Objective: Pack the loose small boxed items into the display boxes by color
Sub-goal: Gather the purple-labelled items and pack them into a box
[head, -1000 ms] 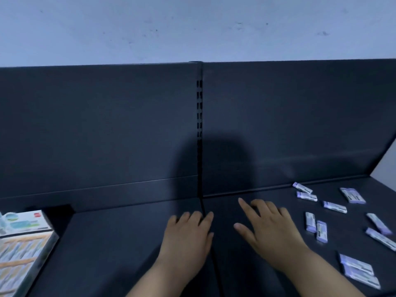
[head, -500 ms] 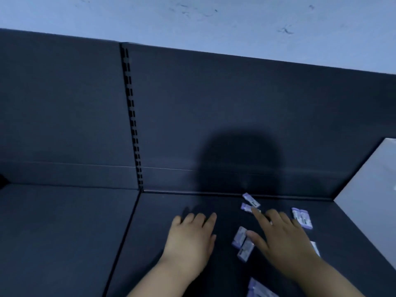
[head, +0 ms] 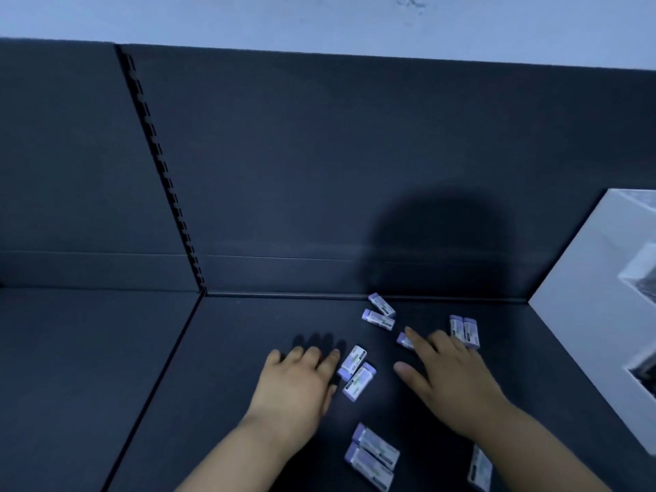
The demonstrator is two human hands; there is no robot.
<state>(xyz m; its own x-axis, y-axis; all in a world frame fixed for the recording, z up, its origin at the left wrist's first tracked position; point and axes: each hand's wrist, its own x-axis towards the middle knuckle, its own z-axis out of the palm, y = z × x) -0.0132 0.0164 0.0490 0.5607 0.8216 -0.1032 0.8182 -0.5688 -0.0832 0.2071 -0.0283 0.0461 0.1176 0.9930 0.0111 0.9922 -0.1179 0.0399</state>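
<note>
With my L hand (head: 298, 381) and R hand (head: 451, 381) both flat, fingers straight, holding nothing, I should rake the purple boxed items (head: 356, 372), scattered lower centre-right on the dark shelf (head: 248, 349), into one aligned stack w/ both palms before lifting.

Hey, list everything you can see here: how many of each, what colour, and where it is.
small boxed items: ten visible, purple and white, scattered on the right part of the shelf, one partly under the right fingers
shelf: one, dark, base and back panel
slotted strip: one, black, running up the back panel
white box: one, white, right edge
wall: pale, above the shelf
left hand: one, flat on the shelf beside a pair of items
right hand: one, fingers spread over the items
</note>
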